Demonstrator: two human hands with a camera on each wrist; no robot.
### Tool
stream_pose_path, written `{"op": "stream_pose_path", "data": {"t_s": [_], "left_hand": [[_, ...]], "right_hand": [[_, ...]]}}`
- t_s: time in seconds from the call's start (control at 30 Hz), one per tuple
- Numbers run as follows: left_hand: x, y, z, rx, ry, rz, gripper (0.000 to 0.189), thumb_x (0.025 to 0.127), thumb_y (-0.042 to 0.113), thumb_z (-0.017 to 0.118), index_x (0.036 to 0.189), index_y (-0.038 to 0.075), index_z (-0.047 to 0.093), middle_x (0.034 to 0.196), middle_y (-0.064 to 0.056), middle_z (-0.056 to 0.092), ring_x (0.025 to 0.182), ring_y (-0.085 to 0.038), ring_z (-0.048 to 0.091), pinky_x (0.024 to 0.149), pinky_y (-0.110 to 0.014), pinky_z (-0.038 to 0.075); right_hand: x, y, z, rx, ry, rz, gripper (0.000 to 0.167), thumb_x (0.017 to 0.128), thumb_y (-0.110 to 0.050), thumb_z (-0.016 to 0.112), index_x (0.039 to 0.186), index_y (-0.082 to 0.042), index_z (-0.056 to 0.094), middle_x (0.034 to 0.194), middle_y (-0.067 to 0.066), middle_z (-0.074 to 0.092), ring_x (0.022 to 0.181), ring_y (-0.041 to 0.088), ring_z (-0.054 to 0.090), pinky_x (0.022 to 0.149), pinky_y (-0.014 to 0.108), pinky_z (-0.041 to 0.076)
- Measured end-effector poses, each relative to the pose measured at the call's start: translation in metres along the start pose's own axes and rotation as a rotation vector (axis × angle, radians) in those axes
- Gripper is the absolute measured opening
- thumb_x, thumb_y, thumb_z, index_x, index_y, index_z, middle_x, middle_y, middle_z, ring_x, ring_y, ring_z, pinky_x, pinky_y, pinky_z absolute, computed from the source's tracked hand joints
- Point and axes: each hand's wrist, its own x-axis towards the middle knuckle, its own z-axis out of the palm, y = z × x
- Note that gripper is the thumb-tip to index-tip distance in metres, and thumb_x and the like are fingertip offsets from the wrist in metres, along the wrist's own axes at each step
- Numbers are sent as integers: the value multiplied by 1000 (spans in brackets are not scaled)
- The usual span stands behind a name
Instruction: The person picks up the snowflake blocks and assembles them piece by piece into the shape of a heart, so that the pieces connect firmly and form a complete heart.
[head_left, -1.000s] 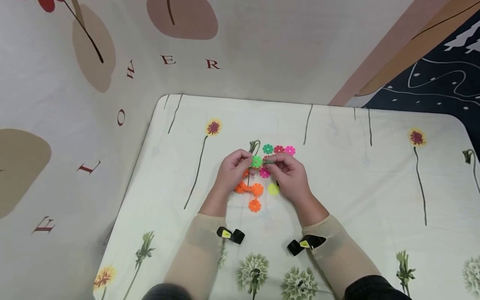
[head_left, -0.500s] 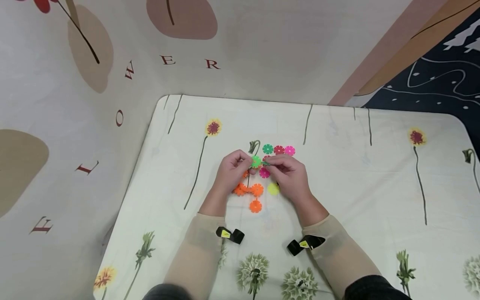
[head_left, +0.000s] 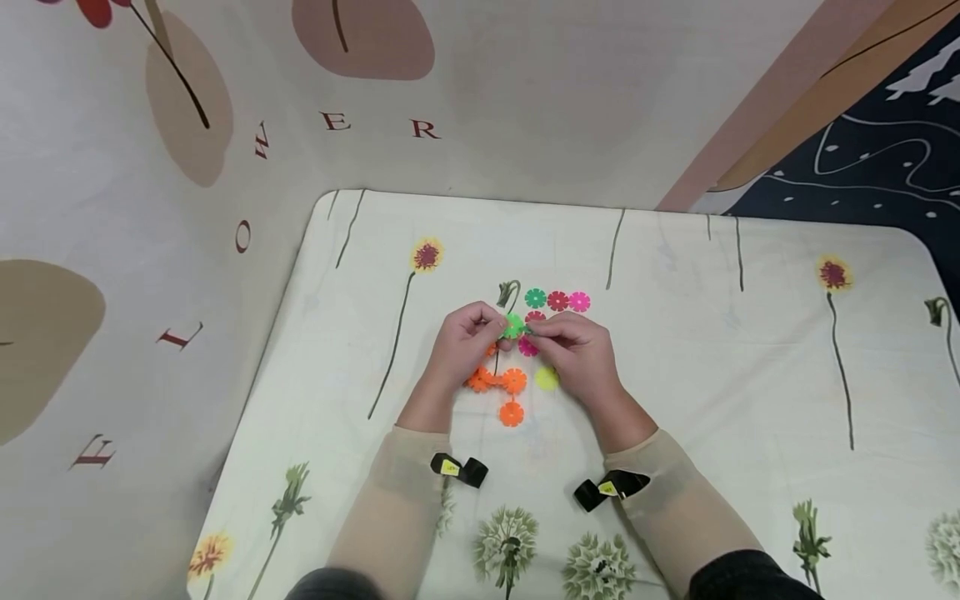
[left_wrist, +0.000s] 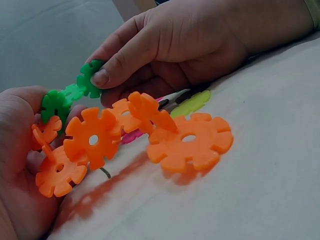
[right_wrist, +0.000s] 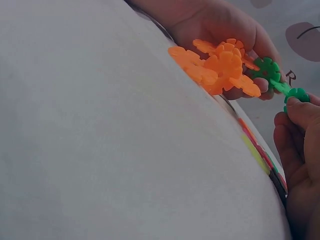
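Observation:
Above the table, my left hand (head_left: 467,342) pinches a dark green flower-shaped plastic disc (left_wrist: 54,105), with a chain of joined orange discs (left_wrist: 92,139) hanging beside its fingers. A lighter green disc (head_left: 513,326) sits between the two hands. My right hand (head_left: 581,346) pinches another green disc (left_wrist: 90,79) between thumb and forefinger, its edge against the lighter one. In the right wrist view the three green discs run in a row from hand to hand. Whether the last one is fully slotted in, I cannot tell.
Loose discs lie on the white flowered tablecloth (head_left: 712,375) behind and between the hands: green (head_left: 536,297), red (head_left: 557,301), pink (head_left: 580,302) and yellow (head_left: 547,378). A patterned wall cloth (head_left: 525,133) rises behind the table.
My right hand has shifted slightly left, bringing its green disc up against the lighter green one. The left hand stays nearly in place; the orange chain has dipped a little.

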Motion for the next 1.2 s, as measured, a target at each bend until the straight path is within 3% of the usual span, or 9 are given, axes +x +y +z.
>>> {"op": "stream_pose_path", "data": {"t_s": [0.2, 0.37, 0.43, 0.63, 0.77, 0.9, 1.07, 1.2], "left_hand": [[0, 0, 0, 1, -6, -3, 18, 105, 4, 65, 88, -2, 68, 79, -21, 72, 72, -20, 70, 61, -22, 49], [1, 1, -1, 8, -37, -3, 21, 106, 7, 65, 86, -1, 66, 79, -22, 73, 68, -24, 66, 51, -23, 38], [2, 1, -1, 3, -48, -4, 22, 106, 7, 65, 86, 0, 65, 80, -22, 73, 69, -25, 66, 52, -23, 39], [3, 0, -2, -21, -69, -19, 18, 107, 5, 61, 89, 1, 63, 82, -22, 70, 76, -24, 69, 66, -24, 50], [2, 1, -2, -25, -68, -33, 17, 108, 6, 61, 92, 2, 62, 84, -17, 70, 78, -21, 70, 76, -26, 55], [2, 1, -2, -25, -66, -34, 16, 108, 6, 61, 93, 2, 63, 86, -17, 70, 79, -21, 71, 80, -27, 57], [1, 2, -2, -26, -76, -21, 15, 108, 6, 61, 94, 0, 64, 86, -23, 71, 79, -25, 70, 77, -27, 55], [1, 2, -1, -21, -71, -28, 16, 108, 7, 61, 94, 0, 65, 83, -19, 71, 78, -24, 69, 74, -26, 52]], "right_hand": [[-1, 0, 0, -11, 3, -27, 20, 85, 12, 85, 101, 0, 84, 96, 12, 80, 91, 12, 73, 80, 20, 61], [1, 0, 0, -3, 4, -82, 22, 82, 13, 86, 100, 0, 84, 95, 13, 80, 90, 12, 75, 79, 22, 62], [2, -1, 0, -8, 5, -104, 22, 82, 13, 86, 100, 0, 84, 95, 13, 80, 89, 14, 76, 80, 22, 62], [3, 0, 1, -81, 12, -129, 24, 85, 13, 83, 105, 0, 83, 100, 10, 80, 91, 24, 75, 82, 24, 63], [2, 0, 1, -169, 43, -77, 30, 87, 12, 79, 113, -3, 82, 106, 7, 78, 95, 23, 72, 84, 28, 62], [2, -1, 1, -164, 45, -46, 28, 88, 12, 78, 110, -4, 83, 103, 6, 77, 95, 22, 68, 82, 27, 60], [2, -1, 1, -144, 22, -104, 24, 86, 10, 83, 105, -4, 84, 100, 7, 79, 92, 25, 66, 76, 26, 59], [2, -2, 2, -131, 11, -150, 23, 83, 9, 88, 103, -2, 84, 101, 9, 80, 91, 27, 65, 73, 26, 56]]}}
